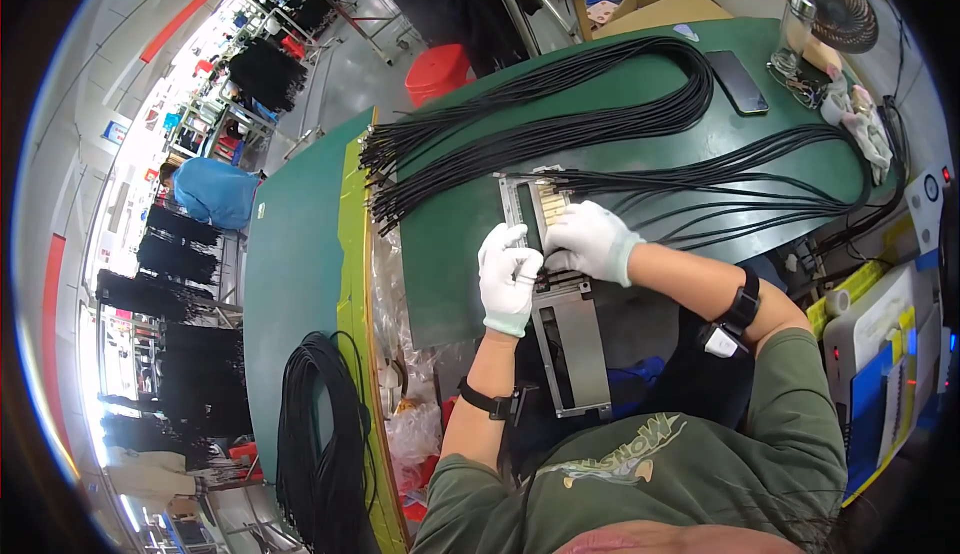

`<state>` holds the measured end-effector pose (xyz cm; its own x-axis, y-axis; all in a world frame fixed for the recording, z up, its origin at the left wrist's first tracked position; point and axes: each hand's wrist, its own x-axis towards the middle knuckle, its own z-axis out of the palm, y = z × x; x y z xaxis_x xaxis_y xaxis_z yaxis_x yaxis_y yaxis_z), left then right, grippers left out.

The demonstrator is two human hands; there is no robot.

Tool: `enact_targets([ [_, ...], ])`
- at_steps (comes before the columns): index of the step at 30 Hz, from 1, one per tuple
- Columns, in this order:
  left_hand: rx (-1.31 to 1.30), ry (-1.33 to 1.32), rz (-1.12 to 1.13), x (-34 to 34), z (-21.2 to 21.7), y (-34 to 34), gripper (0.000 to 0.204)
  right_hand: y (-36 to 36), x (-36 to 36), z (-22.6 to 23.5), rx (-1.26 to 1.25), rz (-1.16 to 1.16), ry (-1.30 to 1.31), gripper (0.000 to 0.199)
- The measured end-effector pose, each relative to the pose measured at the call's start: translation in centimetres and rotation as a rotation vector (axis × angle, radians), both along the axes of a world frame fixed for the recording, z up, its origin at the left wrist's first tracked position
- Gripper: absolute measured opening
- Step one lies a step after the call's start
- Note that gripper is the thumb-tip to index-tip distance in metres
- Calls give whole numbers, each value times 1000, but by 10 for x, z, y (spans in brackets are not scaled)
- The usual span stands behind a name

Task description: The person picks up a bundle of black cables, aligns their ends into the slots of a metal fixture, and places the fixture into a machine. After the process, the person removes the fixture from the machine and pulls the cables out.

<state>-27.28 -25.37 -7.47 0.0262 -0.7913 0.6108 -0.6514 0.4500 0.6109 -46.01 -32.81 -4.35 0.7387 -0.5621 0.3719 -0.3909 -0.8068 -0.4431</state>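
A long metal fixture (pixel 580 349) extends from the table's near edge toward me. At its far end, several brass-coloured connectors (pixel 553 204) lie side by side, with black cables (pixel 690 176) running off to the right. My left hand (pixel 508 279), in a white glove, is closed at the fixture's left rail, its thumb and fingers bent together. Beside it, my right hand (pixel 592 244), gloved too, reaches over the fixture just below the connectors with curled fingers. Whatever the fingertips of either hand hold is hidden or too small to make out.
Two black cable bundles curve across the green table (pixel 450 284): a looped bundle (pixel 560 94) behind the fixture and a coil (pixel 322 444) at the left. A phone (pixel 737 82) and a fan (pixel 835 4) stand far right. A red stool (pixel 437 74) is beyond the table.
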Motion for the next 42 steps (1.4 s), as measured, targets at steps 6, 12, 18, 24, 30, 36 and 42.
enact_targets([
  [6, -19, 15, 178, 5, -14, -2, 7, -26, -28, -2, 24, -43, 82, 15],
  [12, 93, 147, 308, 11, -19, -11, 13, -33, -29, 2, 31, -90, 97, 11],
  [18, 132, 93, 302, 4, -13, -8, 15, -29, -32, -3, -69, -170, 205, 14],
  [24, 125, 80, 277, 5, -10, -7, 14, -27, -33, -1, -91, -170, 256, 14],
  [30, 130, 72, 186, 3, -7, -11, 19, -28, -28, -6, -73, -136, 268, 14],
  [36, 205, -485, 87, -8, 1, -9, 34, -33, -28, -5, -81, -223, 302, 15],
  [42, 331, -500, 40, -8, 2, -20, 32, -65, -38, -8, -165, -487, 405, 16],
])
